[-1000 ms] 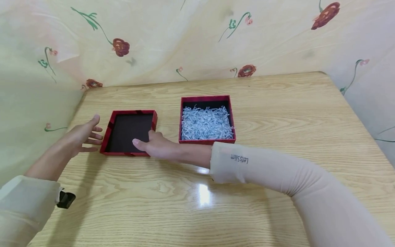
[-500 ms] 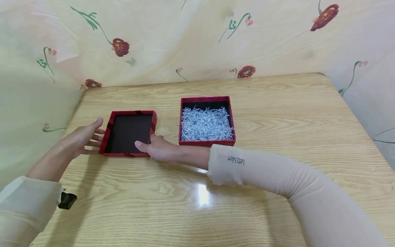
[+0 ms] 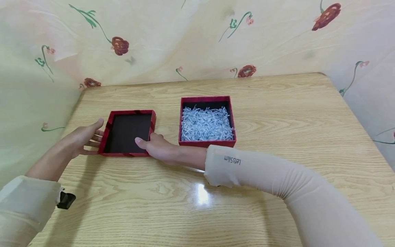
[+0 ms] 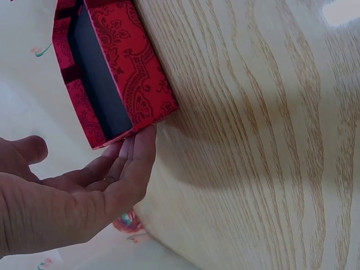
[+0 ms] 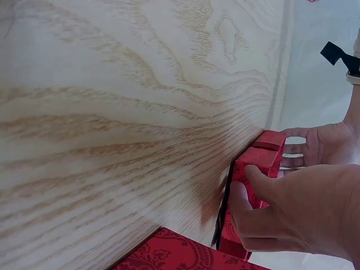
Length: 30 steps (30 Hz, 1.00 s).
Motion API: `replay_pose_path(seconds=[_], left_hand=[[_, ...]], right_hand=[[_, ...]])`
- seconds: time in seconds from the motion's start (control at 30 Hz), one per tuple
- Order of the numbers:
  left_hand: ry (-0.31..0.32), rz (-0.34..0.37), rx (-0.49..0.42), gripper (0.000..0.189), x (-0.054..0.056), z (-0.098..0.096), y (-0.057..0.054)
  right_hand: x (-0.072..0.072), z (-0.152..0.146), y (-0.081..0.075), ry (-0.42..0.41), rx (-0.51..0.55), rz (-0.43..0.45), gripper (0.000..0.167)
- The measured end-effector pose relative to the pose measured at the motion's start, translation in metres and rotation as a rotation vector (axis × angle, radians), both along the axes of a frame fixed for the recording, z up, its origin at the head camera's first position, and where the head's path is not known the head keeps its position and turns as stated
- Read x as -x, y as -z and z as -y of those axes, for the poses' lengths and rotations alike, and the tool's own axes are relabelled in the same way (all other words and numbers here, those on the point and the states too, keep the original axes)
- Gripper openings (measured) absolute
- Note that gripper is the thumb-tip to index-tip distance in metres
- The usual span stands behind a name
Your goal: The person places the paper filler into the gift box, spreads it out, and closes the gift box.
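An upturned red patterned box lid (image 3: 128,133) with a dark inside and dark ribbon bands lies on the table between both hands. My left hand (image 3: 81,139) is at its left wall, fingers (image 4: 143,154) stretched out with the tips against that side and the thumb raised apart. At its right wall my right hand (image 3: 162,147) holds the lid, the thumb reaching over the rim above the dark inside. In the right wrist view, bent fingers (image 5: 242,202) of that hand lie along the outside of the red wall.
A red box (image 3: 207,142) filled with pale blue shredded paper (image 3: 206,124) stands right of the lid, behind my right forearm. Flower-printed cloth (image 3: 200,37) hangs behind the wooden table (image 3: 216,219) and at its sides.
The lid has shifted slightly left with my right hand. My left fingers have come in from just off the lid to its left wall. The paper-filled box stays put.
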<state>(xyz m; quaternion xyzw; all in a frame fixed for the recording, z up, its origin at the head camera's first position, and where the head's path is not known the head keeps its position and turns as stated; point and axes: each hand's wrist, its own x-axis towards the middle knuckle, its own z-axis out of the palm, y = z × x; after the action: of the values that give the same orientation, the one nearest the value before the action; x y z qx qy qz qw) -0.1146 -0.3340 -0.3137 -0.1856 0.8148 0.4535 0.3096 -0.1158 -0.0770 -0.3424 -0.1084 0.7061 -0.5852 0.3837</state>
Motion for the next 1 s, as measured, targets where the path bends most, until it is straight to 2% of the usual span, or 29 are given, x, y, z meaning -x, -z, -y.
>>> replay_pose_path(seconds=[0.23, 0.5, 0.63, 0.73, 1.0], left_hand=[[-0.017, -0.004, -0.003, 0.091, 0.0014, 0.0003, 0.0011], [-0.02, 0.001, 0.001, 0.091, 0.0016, 0.0002, 0.0017], [-0.028, -0.005, -0.005, 0.089, 0.0013, -0.0004, 0.0002], [-0.024, -0.003, -0.003, 0.089, 0.0012, -0.0009, -0.0006], [-0.031, -0.006, -0.002, 0.089, 0.0, 0.0012, -0.0017]], right_hand=[[0.0008, 0.0001, 0.0001, 0.01, 0.025, 0.011, 0.048], [0.0018, 0.0003, -0.0019, 0.009, -0.086, 0.019, 0.063], [0.0015, 0.0008, -0.0029, 0.014, -0.098, 0.019, 0.065], [0.0012, 0.0019, -0.0026, 0.022, -0.096, 0.011, 0.064], [-0.0015, 0.0046, -0.0029, 0.007, -0.027, -0.017, 0.047]])
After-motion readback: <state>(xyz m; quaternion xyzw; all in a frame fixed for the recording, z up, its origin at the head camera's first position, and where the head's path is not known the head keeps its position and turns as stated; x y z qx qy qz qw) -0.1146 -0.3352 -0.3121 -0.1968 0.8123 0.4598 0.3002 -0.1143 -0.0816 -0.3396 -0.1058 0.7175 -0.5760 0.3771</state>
